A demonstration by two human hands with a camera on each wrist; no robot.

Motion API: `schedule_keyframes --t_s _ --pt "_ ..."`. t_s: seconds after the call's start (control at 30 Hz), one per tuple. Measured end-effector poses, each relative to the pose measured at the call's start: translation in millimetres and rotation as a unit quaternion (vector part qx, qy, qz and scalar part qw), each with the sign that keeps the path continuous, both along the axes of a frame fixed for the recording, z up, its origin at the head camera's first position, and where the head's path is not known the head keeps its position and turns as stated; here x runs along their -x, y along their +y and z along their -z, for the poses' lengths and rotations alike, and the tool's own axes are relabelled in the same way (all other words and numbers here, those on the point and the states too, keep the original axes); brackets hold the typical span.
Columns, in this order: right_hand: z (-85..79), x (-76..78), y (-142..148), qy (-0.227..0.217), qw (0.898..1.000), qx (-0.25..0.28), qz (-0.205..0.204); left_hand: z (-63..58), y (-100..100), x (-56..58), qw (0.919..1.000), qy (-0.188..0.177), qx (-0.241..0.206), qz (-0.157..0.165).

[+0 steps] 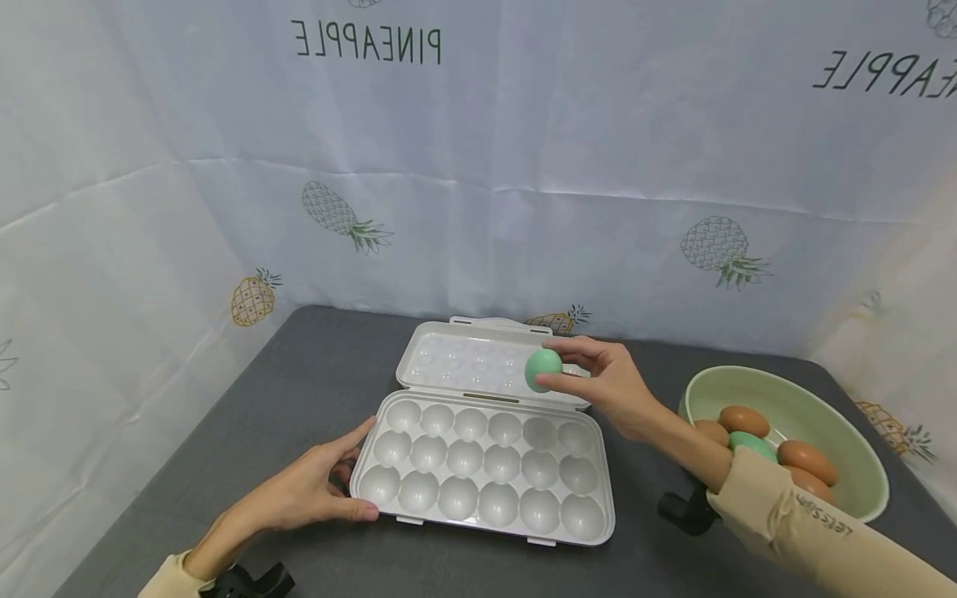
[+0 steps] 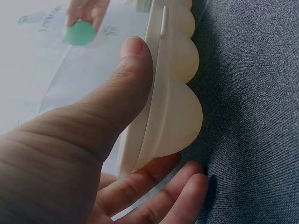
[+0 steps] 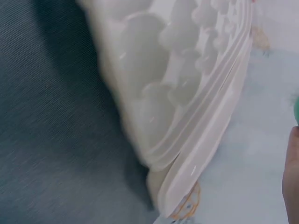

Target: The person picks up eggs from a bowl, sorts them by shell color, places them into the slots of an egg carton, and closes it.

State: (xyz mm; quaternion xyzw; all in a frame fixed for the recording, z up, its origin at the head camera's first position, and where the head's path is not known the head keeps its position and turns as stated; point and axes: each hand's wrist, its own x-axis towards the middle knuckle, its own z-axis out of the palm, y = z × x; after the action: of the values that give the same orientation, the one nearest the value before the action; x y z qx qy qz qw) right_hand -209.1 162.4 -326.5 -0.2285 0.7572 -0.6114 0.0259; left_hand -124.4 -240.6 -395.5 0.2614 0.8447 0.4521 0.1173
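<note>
A green egg [image 1: 543, 370] is pinched between the thumb and fingers of my right hand [image 1: 609, 386], above the hinge side of a white plastic egg carton [image 1: 482, 465]. The carton lies open, its lid [image 1: 471, 357] folded back and its rows of round hollows bare. My left hand [image 1: 317, 490] grips the carton's left end. In the left wrist view the thumb [image 2: 133, 70] lies along the rim, with fingers [image 2: 145, 186] curled by the underside. Only a sliver of the egg [image 3: 296, 111] and a finger show at the edge of the right wrist view.
To the right stands a pale green bowl [image 1: 860, 465] with several brown eggs [image 1: 807, 461] and a green egg [image 1: 751, 445], partly behind my right forearm. A dark grey cloth [image 1: 321, 374] covers the table. A pineapple-print curtain [image 1: 486, 166] hangs behind it.
</note>
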Motion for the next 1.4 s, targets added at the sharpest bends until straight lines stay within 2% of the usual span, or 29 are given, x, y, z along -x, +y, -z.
schedule_keyframes --t_s 0.2,0.37,0.57,0.8,1.03,1.4 --pt "-3.7 1.7 -29 -0.013 1.0 0.006 -0.023 1.5 -1 0.5 1.0 -0.001 0.0 -0.004" --pt "-1.2 4.1 -52 -0.035 0.999 0.017 -0.027 1.3 -3 -0.2 0.9999 -0.009 0.001 -0.007" --pt "5.8 10.6 -82 -0.048 0.998 0.019 -0.022 -0.6 -3 -0.2 0.9999 -0.009 0.001 -0.006" --pt "14.2 15.5 -113 -0.076 0.996 0.026 -0.035 -0.2 -2 -0.3 0.9999 -0.016 -0.002 -0.002" --pt "19.8 16.0 -135 -0.069 0.996 0.002 -0.051 -2.5 -2 -0.4 0.9998 -0.021 -0.005 0.0" --pt "41.0 14.1 -160 -0.079 0.994 -0.01 -0.073 -1.7 -2 0.3 0.999 -0.043 -0.011 0.0"
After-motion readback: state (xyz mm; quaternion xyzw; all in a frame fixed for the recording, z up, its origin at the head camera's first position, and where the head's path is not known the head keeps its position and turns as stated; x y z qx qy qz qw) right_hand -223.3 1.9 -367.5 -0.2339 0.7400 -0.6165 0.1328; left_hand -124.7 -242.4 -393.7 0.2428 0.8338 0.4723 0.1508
